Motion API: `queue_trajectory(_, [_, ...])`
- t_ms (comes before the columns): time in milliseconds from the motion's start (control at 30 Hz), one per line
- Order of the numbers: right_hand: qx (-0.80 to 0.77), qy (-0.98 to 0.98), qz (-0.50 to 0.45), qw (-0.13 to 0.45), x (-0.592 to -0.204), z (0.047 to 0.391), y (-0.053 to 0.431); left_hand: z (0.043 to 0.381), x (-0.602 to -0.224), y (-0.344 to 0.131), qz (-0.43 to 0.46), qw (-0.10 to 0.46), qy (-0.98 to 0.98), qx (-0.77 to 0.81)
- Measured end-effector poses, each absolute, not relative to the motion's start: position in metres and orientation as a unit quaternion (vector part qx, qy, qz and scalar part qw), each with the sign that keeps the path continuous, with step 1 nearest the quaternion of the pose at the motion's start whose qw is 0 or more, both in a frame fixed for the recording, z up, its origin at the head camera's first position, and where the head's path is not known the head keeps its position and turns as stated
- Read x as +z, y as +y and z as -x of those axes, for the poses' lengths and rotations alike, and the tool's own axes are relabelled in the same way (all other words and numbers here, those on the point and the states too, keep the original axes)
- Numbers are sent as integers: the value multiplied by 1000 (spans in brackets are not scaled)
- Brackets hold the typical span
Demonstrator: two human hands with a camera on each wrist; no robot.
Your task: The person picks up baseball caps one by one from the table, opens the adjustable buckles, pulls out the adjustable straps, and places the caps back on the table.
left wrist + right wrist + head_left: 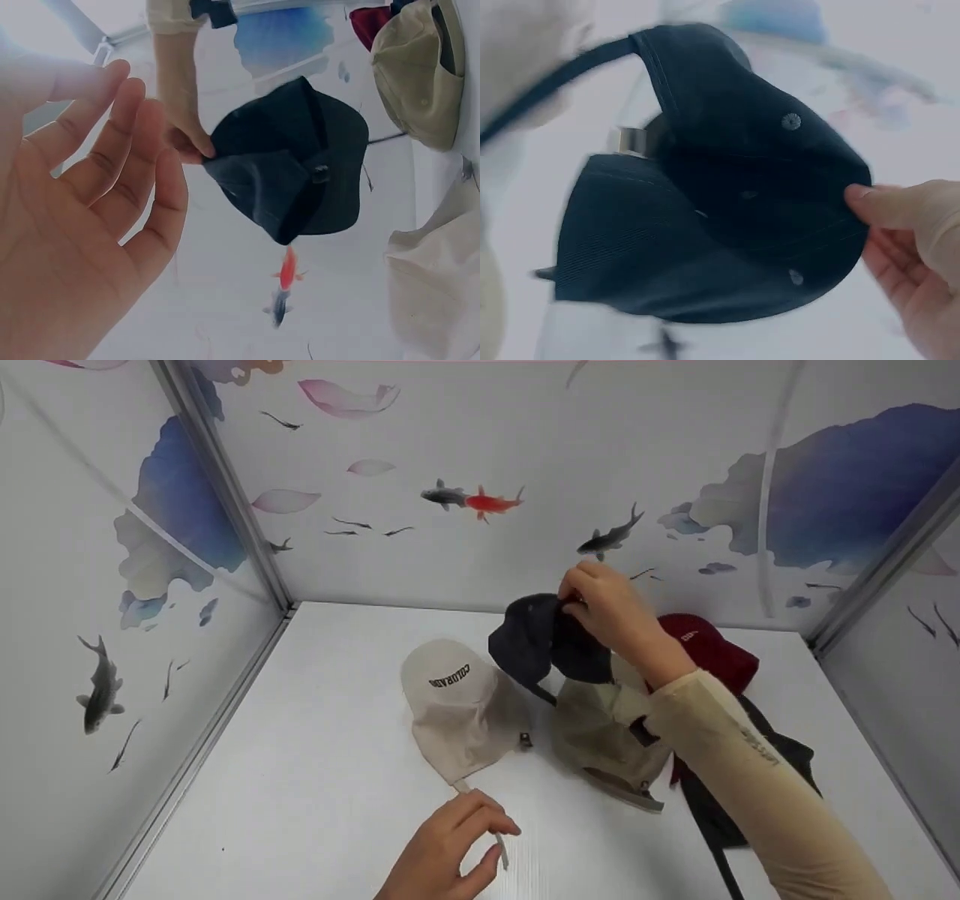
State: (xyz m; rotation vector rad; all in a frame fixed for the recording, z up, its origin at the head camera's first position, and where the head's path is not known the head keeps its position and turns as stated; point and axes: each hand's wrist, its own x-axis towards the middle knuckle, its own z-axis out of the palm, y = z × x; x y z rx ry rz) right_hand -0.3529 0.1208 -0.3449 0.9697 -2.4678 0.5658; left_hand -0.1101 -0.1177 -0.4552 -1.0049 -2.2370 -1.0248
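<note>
My right hand [611, 611] pinches a dark navy baseball cap [525, 637] by its crown, thumb on one side and fingers on the other. In the right wrist view the navy cap [720, 202] hangs with its back opening and loose strap [562, 82] toward the left. My left hand [450, 847] has loosely bent fingers; in the left wrist view its palm [82, 202] shows nothing in it. Just beyond it lies a cream cap [450, 712] lettered COLORADO, its thin strap [503, 851] running behind the left fingers in the head view.
A khaki cap [600, 727] lies right of the cream one, partly below the navy cap. Behind my right forearm are a dark red cap [712, 652] and a black cap [784, 746] with a trailing strap. Printed panels [360, 562] wall in the white table [315, 735].
</note>
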Motion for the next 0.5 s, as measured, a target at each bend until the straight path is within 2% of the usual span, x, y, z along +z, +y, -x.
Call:
queue_trajectory(133, [137, -907, -340, 206, -403, 376, 125, 113, -464, -108, 389, 235, -803, -386])
queue_trajectory(233, [108, -920, -319, 198, -432, 383, 130, 114, -468, -103, 398, 225, -799, -390])
queue_trajectory(367, [101, -936, -279, 187, -446, 389, 133, 116, -470, -101, 400, 216, -798, -396])
queue_trajectory(500, [84, -959, -242, 124, -453, 393, 140, 118, -470, -101, 392, 193, -807, -398])
